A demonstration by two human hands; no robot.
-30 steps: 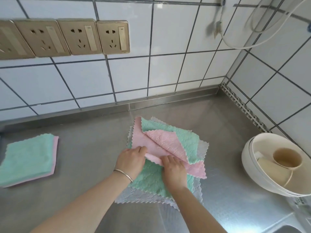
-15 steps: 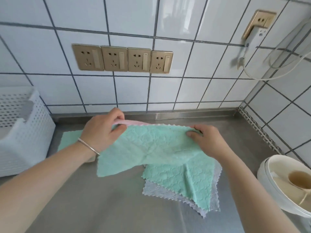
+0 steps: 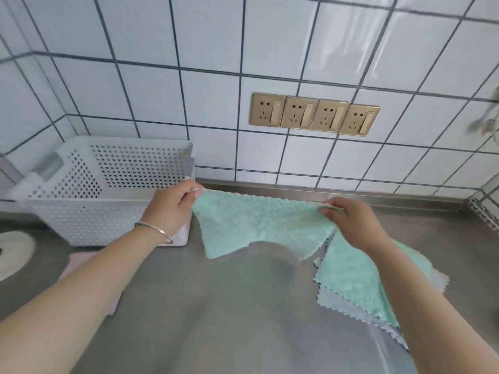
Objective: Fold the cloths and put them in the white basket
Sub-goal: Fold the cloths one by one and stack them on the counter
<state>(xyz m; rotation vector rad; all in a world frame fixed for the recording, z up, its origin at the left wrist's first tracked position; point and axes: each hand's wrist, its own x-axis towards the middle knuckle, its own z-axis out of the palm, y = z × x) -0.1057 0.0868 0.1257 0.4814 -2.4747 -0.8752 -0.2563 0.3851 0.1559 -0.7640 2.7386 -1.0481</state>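
White tiles with dark grout back a steel counter, and a row of four brass-coloured sockets sits on the wall at about 1 o'clock from the frame's centre. Both hands hold a mint-green cloth up above the counter, stretched along its top edge. At the cloth's 9 o'clock corner the left hand, a thin bangle on its wrist, has its fingers curled round the edge; at the 3 o'clock corner the right hand pinches it between thumb and fingers. The cloth's lower edge hangs loose and wavy, clear of the steel.

At 9 o'clock from the held cloth, the white basket stands against the back wall, its perforated near wall just behind the left hand and its open top facing up. Whether it holds anything cannot be told.

At 5 o'clock from the held cloth, a pile of cloths lies flat on the counter, a mint one on top of grey ones, zigzag edges fanned out, partly under the right forearm. A pale pink cloth lies at 7 o'clock, half hidden by the left forearm. Bare steel fills the middle of the counter between the two forearms. A round whitish thing lies at the frame's left edge, too blurred to name.
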